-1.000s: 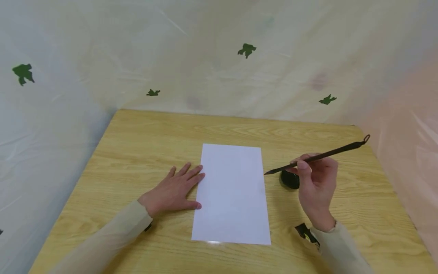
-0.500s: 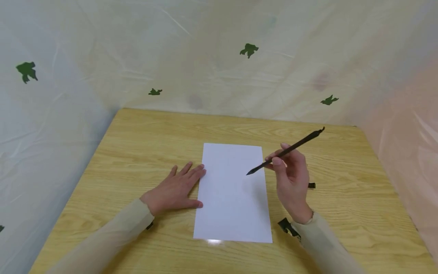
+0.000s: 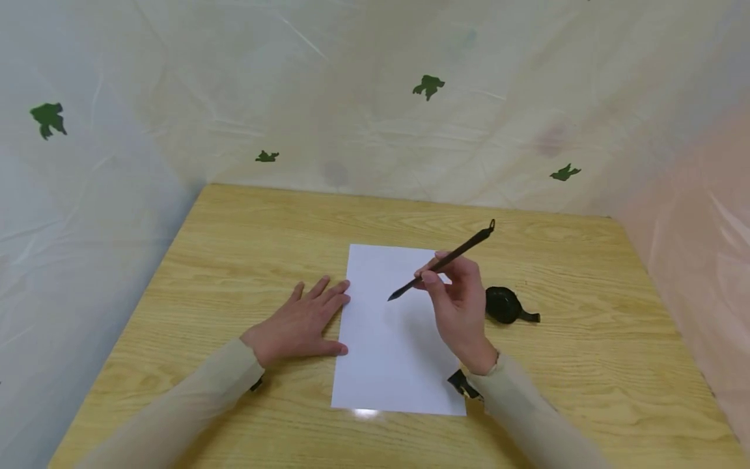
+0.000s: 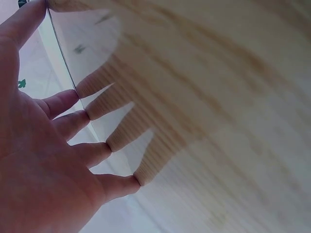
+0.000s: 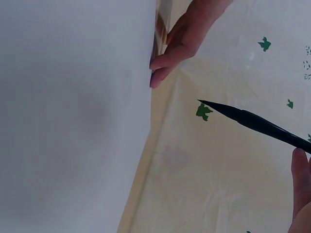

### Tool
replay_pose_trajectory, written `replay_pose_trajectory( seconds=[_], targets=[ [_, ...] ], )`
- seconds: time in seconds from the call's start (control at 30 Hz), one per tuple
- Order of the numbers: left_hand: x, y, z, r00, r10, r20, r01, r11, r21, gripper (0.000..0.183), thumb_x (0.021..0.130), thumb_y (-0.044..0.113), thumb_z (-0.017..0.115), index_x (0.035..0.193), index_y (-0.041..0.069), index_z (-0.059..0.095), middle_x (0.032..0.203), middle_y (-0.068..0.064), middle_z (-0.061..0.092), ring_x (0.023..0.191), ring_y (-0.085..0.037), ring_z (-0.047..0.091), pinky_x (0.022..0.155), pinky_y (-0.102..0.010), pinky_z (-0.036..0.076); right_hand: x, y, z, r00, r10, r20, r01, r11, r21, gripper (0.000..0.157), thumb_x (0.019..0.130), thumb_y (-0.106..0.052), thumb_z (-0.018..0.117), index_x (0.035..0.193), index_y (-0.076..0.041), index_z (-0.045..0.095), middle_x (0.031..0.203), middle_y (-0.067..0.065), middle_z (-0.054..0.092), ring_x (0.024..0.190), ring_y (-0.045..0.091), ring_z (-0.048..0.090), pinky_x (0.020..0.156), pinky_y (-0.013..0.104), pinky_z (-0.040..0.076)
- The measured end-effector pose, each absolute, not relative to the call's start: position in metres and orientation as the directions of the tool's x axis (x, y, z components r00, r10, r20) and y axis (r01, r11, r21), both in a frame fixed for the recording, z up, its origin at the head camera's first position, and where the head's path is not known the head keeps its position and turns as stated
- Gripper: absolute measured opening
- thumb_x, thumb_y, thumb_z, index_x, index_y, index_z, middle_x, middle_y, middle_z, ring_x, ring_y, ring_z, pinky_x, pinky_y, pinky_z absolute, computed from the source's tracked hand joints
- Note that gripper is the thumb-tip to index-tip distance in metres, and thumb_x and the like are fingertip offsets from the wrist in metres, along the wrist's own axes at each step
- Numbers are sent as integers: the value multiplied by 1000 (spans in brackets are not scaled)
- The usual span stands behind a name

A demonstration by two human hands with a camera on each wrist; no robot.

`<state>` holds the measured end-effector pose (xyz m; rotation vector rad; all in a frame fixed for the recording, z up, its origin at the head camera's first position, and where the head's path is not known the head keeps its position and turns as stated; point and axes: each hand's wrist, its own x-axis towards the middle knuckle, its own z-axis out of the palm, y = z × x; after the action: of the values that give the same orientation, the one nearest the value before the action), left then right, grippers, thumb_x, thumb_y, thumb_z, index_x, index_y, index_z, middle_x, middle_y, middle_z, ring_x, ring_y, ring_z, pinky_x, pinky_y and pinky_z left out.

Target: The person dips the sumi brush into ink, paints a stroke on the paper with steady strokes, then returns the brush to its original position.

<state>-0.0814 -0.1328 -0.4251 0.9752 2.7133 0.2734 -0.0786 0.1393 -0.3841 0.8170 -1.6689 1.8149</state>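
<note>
A blank white sheet of paper lies on the wooden table. My left hand rests with spread fingers at the sheet's left edge; in the left wrist view, the palm is raised and the fingertips touch the glossy tabletop. Above the paper, my right hand pinches a dark writing brush between thumb and fingers. The brush slants, its pointed black tip down and to the left, apart from the sheet in the right wrist view. No marks show on the paper.
Right of the paper sits a small black dish with a short handle, just beyond my right hand. The wood-grain table is enclosed by pale sheeting with green bird shapes at its back and sides.
My right hand has carried the brush leftward, from beside the black dish to over the middle of the paper. The dish has come into fuller view. The left hand stays put.
</note>
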Motion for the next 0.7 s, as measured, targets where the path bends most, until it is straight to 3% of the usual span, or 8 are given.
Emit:
replay_pose_trajectory(
  seconds=[0.37, 0.53, 0.7],
  targets=[
    [-83, -131, -425, -753, 635, -174, 590, 768, 250, 90, 81, 68, 61, 148, 11, 39, 160, -3, 19, 145, -36, 10, 105, -69, 16, -81, 117, -396, -689, -44, 723, -724, 3, -690, 38, 92, -14, 64, 116, 11, 49, 90, 18, 59, 80, 20, 63, 63, 34, 57],
    [-83, -131, -427, -750, 639, -170, 594, 764, 251, 91, 81, 68, 61, 147, 10, 40, 160, -3, 19, 145, -37, 10, 105, -69, 17, -80, 110, -402, -719, -69, 692, -695, 42, -718, 33, 89, 0, 66, 117, 7, 50, 94, 15, 60, 83, 20, 64, 65, 34, 57],
    [-83, -131, -429, -754, 637, -161, 595, 766, 245, 91, 80, 68, 61, 147, 10, 41, 160, -3, 19, 145, -36, 11, 105, -68, 18, -81, 108, -406, -739, -101, 667, -674, 86, -734, 39, 83, 13, 67, 118, 3, 50, 95, 12, 61, 85, 22, 64, 67, 33, 57]
  ],
)
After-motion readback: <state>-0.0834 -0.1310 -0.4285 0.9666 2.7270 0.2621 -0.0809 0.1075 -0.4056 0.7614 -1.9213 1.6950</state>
